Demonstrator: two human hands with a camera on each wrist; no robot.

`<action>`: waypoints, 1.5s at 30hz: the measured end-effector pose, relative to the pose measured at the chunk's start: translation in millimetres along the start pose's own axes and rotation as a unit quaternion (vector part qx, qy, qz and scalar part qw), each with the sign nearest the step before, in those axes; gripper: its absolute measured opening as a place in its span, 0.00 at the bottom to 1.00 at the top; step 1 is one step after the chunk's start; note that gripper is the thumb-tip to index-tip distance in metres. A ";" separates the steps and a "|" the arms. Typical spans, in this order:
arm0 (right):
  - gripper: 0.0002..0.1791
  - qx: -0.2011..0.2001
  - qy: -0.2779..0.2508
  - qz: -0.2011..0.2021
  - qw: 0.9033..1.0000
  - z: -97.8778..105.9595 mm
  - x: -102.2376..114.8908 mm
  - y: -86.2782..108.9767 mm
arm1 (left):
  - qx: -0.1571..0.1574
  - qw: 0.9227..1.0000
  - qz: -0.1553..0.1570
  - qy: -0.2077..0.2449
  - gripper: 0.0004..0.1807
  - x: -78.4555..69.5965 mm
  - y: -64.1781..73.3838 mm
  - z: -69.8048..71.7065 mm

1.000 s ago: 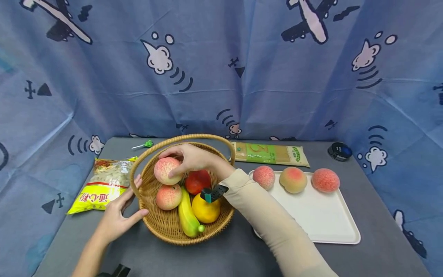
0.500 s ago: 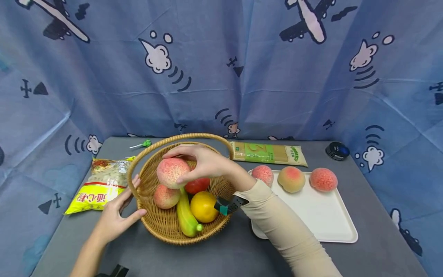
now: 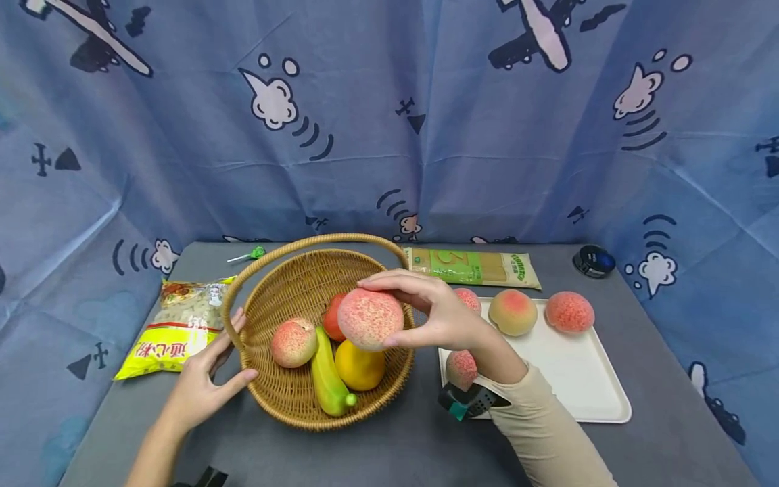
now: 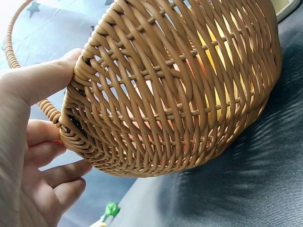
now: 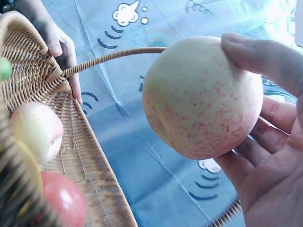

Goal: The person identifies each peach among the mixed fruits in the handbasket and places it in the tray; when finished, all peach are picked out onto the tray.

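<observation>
A pink-speckled peach is in my right hand, gripped between thumb and fingers above the right side of the wicker basket. The right wrist view shows the held peach beside the basket's opening. My left hand holds the basket's left rim near the handle's base; in the left wrist view its thumb presses the rim. Inside the basket lie another peach, a green-yellow banana, a yellow-orange round fruit and a red fruit partly hidden behind the held peach.
A white tray on the right carries several peaches, one partly covered by my right wrist. A yellow bag of pasta lies left, a lollipop behind it. A noodle packet and a black round device lie at the back.
My right hand has lifted the peach from the basket's left side and carried it rightward. My left hand stays at the rim. Another peach on the tray has come into view.
</observation>
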State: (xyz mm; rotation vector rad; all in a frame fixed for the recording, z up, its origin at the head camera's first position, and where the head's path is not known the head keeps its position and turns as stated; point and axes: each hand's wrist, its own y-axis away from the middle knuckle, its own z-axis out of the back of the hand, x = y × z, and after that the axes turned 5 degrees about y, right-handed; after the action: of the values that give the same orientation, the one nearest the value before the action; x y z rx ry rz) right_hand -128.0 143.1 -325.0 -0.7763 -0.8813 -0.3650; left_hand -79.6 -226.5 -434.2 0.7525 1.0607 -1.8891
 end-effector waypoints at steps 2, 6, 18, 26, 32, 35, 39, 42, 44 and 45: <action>0.36 -0.019 -0.001 0.003 1.000 4.4 1.9 14.3 | -0.002 1.000 -0.001 0.002 0.45 0.1 0.7 -0.2; 0.38 -0.054 0.015 0.016 0.998 15.8 1.9 42.3 | -0.004 1.000 0.000 0.006 0.45 0.3 1.0 -0.2; 0.38 -0.195 0.054 -0.061 0.977 42.0 -6.0 131.0 | -0.006 1.000 -0.006 0.008 0.45 2.0 3.2 0.2; 0.38 -0.303 0.081 -0.141 0.939 42.1 -21.4 194.9 | -0.006 1.000 -0.007 0.000 0.46 0.3 3.0 0.6; 0.37 -0.316 0.110 -0.223 0.916 37.4 -39.7 225.1 | -0.006 1.000 -0.012 0.007 0.45 0.5 2.2 0.3; 0.36 -0.297 0.136 -0.258 0.909 38.0 -49.2 236.3 | -0.004 1.000 -0.012 0.008 0.45 0.8 2.0 0.3; 0.35 -0.276 0.159 -0.282 0.905 38.9 -57.0 246.3 | 0.000 1.000 -0.005 0.005 0.46 0.2 1.7 0.3; 0.36 -0.265 0.168 -0.289 0.904 39.8 -60.0 252.0 | 0.000 1.000 -0.008 0.004 0.46 -0.6 1.5 0.0; 0.36 -0.256 0.170 -0.294 0.905 40.9 -61.3 255.6 | -0.003 1.000 -0.010 0.004 0.46 -0.9 1.5 -0.1; 0.37 -0.251 0.168 -0.297 0.906 41.6 -61.8 257.2 | -0.004 1.000 -0.012 0.004 0.46 -1.0 1.5 -0.1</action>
State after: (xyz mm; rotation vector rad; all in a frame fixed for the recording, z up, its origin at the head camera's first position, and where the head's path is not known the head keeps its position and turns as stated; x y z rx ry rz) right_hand -38.6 346.3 -474.7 -0.8652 -0.6833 -1.2680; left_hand -77.8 -226.6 -434.1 0.7458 1.0867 -1.9029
